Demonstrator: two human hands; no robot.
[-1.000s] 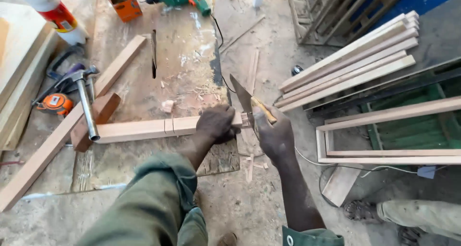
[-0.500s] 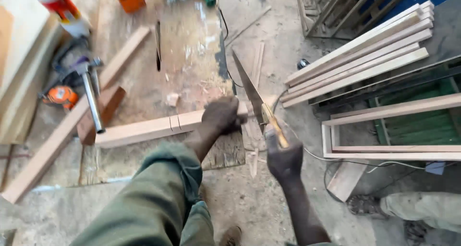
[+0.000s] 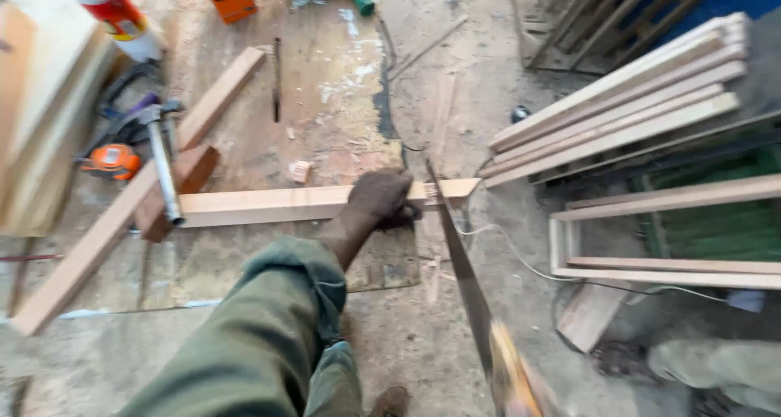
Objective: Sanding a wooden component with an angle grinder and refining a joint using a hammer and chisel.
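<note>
My left arm wears a loose olive-green sleeve (image 3: 268,336), creased and rolled to a thick cuff, leaving my dusty bare left hand (image 3: 378,196) uncovered.

The right hand was cut off past the lower edge at five o'clock, so its grip on the blurred saw handle (image 3: 514,384) could not be told. The left hand (image 3: 379,197) hid part of the wooden batten (image 3: 277,205).

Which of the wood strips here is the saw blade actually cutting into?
The single strip lying crosswise on the workboard, pinned by the left hand. The saw blade meets it near its right end; the stacked strips to the right lie untouched.
</note>
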